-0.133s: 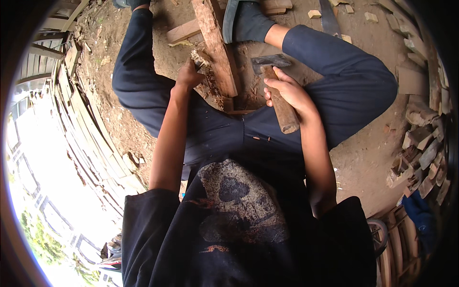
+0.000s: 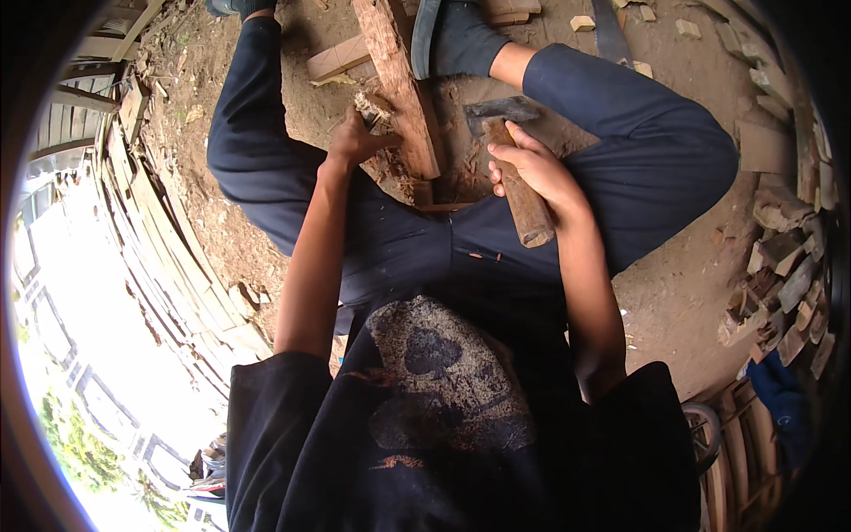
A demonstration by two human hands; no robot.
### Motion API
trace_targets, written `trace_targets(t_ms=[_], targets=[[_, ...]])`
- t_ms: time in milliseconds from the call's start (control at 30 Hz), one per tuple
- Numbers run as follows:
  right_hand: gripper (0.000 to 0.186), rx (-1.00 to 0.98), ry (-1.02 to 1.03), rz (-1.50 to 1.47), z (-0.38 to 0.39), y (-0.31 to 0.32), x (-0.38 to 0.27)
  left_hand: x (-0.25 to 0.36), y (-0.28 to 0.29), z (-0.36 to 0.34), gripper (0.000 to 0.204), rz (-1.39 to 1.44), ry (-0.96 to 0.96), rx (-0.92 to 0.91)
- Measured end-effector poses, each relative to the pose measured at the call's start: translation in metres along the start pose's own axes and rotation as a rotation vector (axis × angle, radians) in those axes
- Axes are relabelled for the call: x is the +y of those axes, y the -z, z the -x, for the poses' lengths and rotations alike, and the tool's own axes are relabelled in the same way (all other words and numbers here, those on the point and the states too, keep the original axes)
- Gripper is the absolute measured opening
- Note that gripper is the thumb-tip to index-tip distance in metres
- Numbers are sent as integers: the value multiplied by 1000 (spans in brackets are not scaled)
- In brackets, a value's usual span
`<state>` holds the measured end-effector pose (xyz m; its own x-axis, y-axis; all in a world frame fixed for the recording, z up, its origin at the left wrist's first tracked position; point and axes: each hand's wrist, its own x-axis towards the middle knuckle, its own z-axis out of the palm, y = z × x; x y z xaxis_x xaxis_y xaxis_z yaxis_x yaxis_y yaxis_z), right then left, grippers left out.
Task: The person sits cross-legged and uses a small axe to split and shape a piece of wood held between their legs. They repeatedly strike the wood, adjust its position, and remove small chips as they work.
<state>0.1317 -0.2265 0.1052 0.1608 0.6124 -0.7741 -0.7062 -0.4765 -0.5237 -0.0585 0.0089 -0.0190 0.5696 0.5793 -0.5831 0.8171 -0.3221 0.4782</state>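
Note:
My right hand [image 2: 536, 168] is wrapped around the thick wooden handle of a hammer [image 2: 530, 213]. The hammer's dark, blocky head lies beyond my fingers, over the ground between my legs. My left hand [image 2: 353, 142] is closed, its thumb stretched toward a long reddish-brown wooden beam [image 2: 399, 80]. Something dark shows at its fingers, beside a pale, frayed clump [image 2: 374, 106]; most of what it grips is hidden. The beam runs away from me between my legs, its near end lying just right of my left hand.
Shavings and chips surround the beam's near end. Another piece of timber [image 2: 339, 58] lies crosswise to its left. Small wood blocks [image 2: 582, 23] dot the far ground. Offcuts [image 2: 780, 284] are heaped on the right, and long boards [image 2: 168, 239] line the left side.
My left thumb has stretched out to the right, toward the beam. My right hand and the hammer have stayed almost in place.

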Motion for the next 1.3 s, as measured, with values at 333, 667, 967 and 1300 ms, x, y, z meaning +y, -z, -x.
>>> trace_targets(t_ms=[333,667,967,1300], targets=[[85,26,-32,64,-4,-2,-4,11,-18,9,136,-30,-14,-12],[86,23,-40,85,-6,-3,-5,-4,-37,-3,130,41,-36,-13],[85,48,-51,100,-5,-7,-8,-22,-28,-15,69,155,-63,-15],[83,65,-89,116,4,-10,-9,46,30,19,36,611,-194,93]])
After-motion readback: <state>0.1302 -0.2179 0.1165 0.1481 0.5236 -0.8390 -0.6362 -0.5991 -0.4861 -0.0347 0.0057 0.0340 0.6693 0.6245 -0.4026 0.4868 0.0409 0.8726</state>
